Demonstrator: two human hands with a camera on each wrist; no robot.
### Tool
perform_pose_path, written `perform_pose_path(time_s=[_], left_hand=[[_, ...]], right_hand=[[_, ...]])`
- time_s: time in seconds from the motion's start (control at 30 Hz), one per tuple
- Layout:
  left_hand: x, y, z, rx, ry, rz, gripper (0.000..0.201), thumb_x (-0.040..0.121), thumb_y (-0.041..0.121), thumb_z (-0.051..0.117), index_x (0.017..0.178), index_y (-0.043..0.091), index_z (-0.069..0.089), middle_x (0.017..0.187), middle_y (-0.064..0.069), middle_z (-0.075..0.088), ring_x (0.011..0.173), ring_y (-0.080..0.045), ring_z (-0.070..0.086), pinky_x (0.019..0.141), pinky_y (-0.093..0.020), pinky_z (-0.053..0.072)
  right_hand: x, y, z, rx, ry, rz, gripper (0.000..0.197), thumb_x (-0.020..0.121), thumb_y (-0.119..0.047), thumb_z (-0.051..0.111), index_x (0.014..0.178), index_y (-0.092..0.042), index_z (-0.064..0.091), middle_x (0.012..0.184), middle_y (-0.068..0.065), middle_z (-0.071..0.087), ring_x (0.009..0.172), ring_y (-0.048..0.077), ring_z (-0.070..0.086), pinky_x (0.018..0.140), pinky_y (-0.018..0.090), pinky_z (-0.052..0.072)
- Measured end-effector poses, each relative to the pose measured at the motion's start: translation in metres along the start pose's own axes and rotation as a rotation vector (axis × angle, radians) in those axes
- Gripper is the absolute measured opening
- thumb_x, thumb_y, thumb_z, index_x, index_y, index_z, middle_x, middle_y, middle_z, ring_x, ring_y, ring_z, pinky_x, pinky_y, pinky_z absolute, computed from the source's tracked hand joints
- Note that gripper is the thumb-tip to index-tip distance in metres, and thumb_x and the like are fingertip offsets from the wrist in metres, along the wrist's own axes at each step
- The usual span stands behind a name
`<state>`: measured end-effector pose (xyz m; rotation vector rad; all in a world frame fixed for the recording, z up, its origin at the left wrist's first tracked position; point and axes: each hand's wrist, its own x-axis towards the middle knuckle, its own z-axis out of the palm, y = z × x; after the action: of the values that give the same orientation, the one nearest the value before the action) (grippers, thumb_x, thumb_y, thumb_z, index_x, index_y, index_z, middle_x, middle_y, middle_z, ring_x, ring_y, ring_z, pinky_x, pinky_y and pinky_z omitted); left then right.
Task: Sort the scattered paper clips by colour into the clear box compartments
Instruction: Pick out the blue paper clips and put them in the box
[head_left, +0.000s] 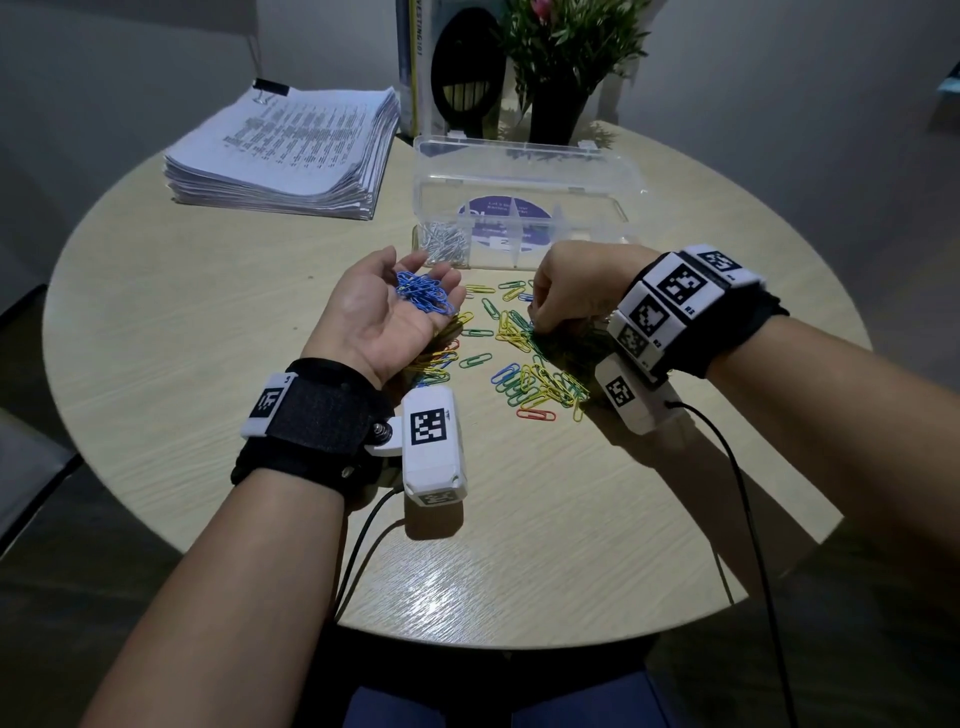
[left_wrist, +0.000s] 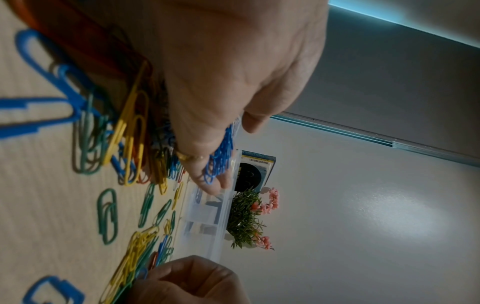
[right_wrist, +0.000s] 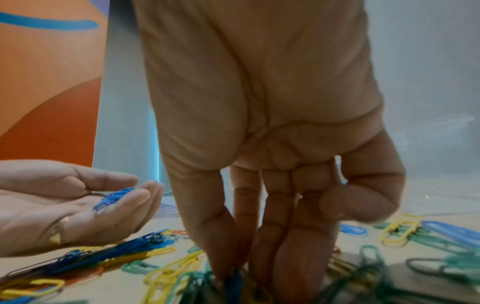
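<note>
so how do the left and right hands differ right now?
The left hand lies palm up, cupped, carrying a bunch of blue paper clips; the right hand is palm down, fingers curled into the mixed clip pile. The left sits nearer the silver-clip compartment, the right nearer the box's middle. Both wear wrist cameras.

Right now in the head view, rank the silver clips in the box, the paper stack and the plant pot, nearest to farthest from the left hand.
From the left hand:
1. Silver clips, just beyond the fingertips, in the box's left compartment.
2. Paper stack, far left.
3. Plant pot, behind the box.
</note>
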<state>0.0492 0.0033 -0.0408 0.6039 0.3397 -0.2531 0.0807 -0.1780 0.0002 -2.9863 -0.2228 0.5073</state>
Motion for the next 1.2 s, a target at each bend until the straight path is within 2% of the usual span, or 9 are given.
perform_pose_path(time_s=[0.2, 0.37, 0.5, 0.57, 0.7, 0.83, 0.93, 1.07, 1.2], left_hand=[[-0.001, 0.000, 0.000, -0.002, 0.009, -0.002, 0.032, 0.102, 0.026, 0.032, 0.093, 0.003, 0.052, 0.095, -0.020, 0.055, 0.087, -0.029, 0.057, 0.080, -0.041, 0.047], [-0.001, 0.000, 0.000, 0.004, 0.008, 0.000, 0.032, 0.102, 0.026, 0.032, 0.093, 0.003, 0.052, 0.093, -0.020, 0.056, 0.086, -0.029, 0.057, 0.079, -0.041, 0.048], [-0.001, 0.000, 0.000, -0.003, 0.012, 0.000, 0.033, 0.102, 0.026, 0.031, 0.093, 0.003, 0.052, 0.094, -0.021, 0.056, 0.087, -0.029, 0.057, 0.082, -0.041, 0.047], [-0.001, 0.001, 0.001, 0.002, 0.011, 0.003, 0.033, 0.102, 0.027, 0.031, 0.093, 0.003, 0.052, 0.093, -0.020, 0.056, 0.086, -0.029, 0.057, 0.079, -0.041, 0.047], [-0.001, 0.000, 0.001, 0.010, 0.014, 0.009, 0.033, 0.102, 0.027, 0.031, 0.091, 0.004, 0.051, 0.091, -0.020, 0.056, 0.084, -0.029, 0.057, 0.077, -0.041, 0.047], [0.000, 0.000, 0.000, 0.007, 0.013, 0.006, 0.033, 0.102, 0.027, 0.031, 0.092, 0.003, 0.052, 0.092, -0.020, 0.056, 0.085, -0.029, 0.057, 0.075, -0.041, 0.048], [0.000, 0.000, 0.000, 0.002, 0.016, 0.008, 0.033, 0.102, 0.027, 0.031, 0.093, 0.003, 0.052, 0.093, -0.020, 0.056, 0.085, -0.029, 0.057, 0.076, -0.041, 0.047], [0.000, 0.000, -0.001, 0.008, 0.017, 0.005, 0.032, 0.102, 0.027, 0.032, 0.093, 0.004, 0.052, 0.093, -0.019, 0.056, 0.086, -0.028, 0.057, 0.077, -0.041, 0.048], [0.000, 0.000, -0.001, 0.015, 0.027, 0.005, 0.032, 0.102, 0.027, 0.032, 0.093, 0.004, 0.052, 0.091, -0.019, 0.056, 0.085, -0.028, 0.057, 0.078, -0.040, 0.048]], right_hand=[[-0.004, 0.003, -0.010, 0.101, -0.048, -0.021, 0.008, 0.079, -0.024, 0.072, 0.076, -0.017, 0.071, 0.072, -0.001, 0.068, 0.067, 0.016, 0.063, 0.054, 0.022, 0.042], [0.007, 0.001, -0.012, 0.075, 0.110, 0.018, 0.020, 0.082, -0.013, 0.063, 0.094, 0.001, 0.072, 0.075, 0.011, 0.063, 0.057, 0.020, 0.050, 0.051, 0.025, 0.039], [0.018, -0.003, -0.003, -0.035, 0.178, -0.045, 0.022, 0.084, -0.004, 0.057, 0.100, 0.006, 0.070, 0.101, 0.024, 0.069, 0.090, 0.035, 0.065, 0.070, 0.037, 0.053], [0.021, -0.004, 0.001, -0.073, 0.179, -0.052, 0.022, 0.087, -0.007, 0.058, 0.102, 0.004, 0.069, 0.103, 0.022, 0.068, 0.096, 0.034, 0.064, 0.077, 0.038, 0.053], [0.019, -0.005, 0.001, -0.156, 0.150, -0.092, 0.028, 0.085, -0.016, 0.068, 0.103, 0.004, 0.070, 0.104, 0.019, 0.069, 0.097, 0.031, 0.063, 0.075, 0.032, 0.049], [0.018, -0.005, 0.002, -0.159, 0.092, -0.083, 0.024, 0.084, -0.012, 0.065, 0.103, 0.003, 0.070, 0.103, 0.021, 0.069, 0.095, 0.032, 0.064, 0.075, 0.036, 0.053], [0.015, -0.007, 0.001, -0.127, 0.034, -0.038, 0.025, 0.084, -0.012, 0.059, 0.105, -0.001, 0.069, 0.104, 0.016, 0.069, 0.088, 0.029, 0.063, 0.064, 0.032, 0.053], [0.012, -0.006, 0.000, -0.037, 0.018, 0.004, 0.023, 0.087, -0.014, 0.058, 0.105, -0.005, 0.068, 0.099, 0.013, 0.065, 0.079, 0.022, 0.054, 0.049, 0.023, 0.039], [0.011, -0.002, -0.006, 0.092, 0.030, 0.034, 0.019, 0.085, -0.013, 0.065, 0.100, -0.004, 0.070, 0.091, 0.013, 0.068, 0.076, 0.020, 0.056, 0.057, 0.024, 0.043]])
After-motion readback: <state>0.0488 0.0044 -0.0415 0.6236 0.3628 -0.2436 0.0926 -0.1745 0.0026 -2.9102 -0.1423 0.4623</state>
